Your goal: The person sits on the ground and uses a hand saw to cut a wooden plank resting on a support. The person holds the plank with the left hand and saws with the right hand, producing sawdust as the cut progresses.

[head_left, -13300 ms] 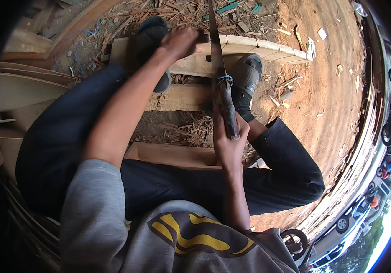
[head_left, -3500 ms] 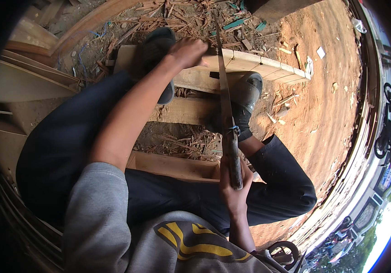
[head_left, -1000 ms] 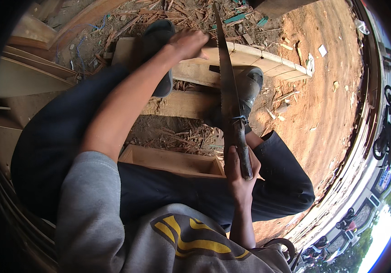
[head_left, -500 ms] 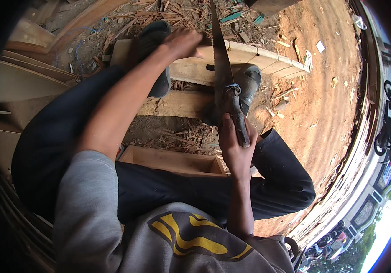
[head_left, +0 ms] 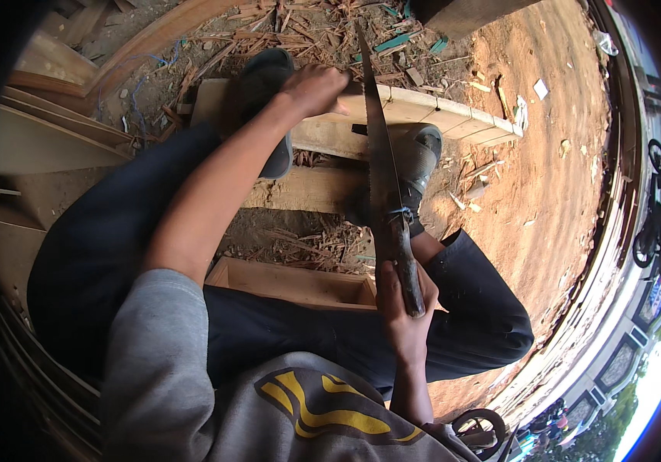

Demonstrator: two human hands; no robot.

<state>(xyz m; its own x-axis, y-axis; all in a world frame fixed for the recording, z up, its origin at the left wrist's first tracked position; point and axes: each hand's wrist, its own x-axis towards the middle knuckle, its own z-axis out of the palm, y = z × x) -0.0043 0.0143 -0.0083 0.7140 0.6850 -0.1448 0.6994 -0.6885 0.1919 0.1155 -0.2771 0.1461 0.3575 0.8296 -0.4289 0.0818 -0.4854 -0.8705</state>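
Observation:
My right hand (head_left: 407, 308) is wrapped round the dark, worn handle of a handsaw (head_left: 383, 154). Its long blade points away from me and crosses a pale wooden board (head_left: 315, 132), which has several cut lines toward its right end. On the left part of that board, my left hand (head_left: 315, 91) is closed over the far edge, its fingertips partly hidden. My shoes are on the board on either side of the hand: a dark left shoe (head_left: 267, 73) and a grey right shoe (head_left: 421, 150). Below the board lies a rough timber beam (head_left: 299, 185).
An open wooden box frame (head_left: 292, 283) stands between the beam and my legs. Wood splinters (head_left: 299, 246) litter the ground. Plywood sheets (head_left: 53, 131) lean at left. A thick timber block (head_left: 469, 15) is at the far edge, with bare brown soil (head_left: 530, 192) at right.
My right hand has drawn the handsaw back toward me, so the handle sits lower and nearer my body. My left hand stays on the board.

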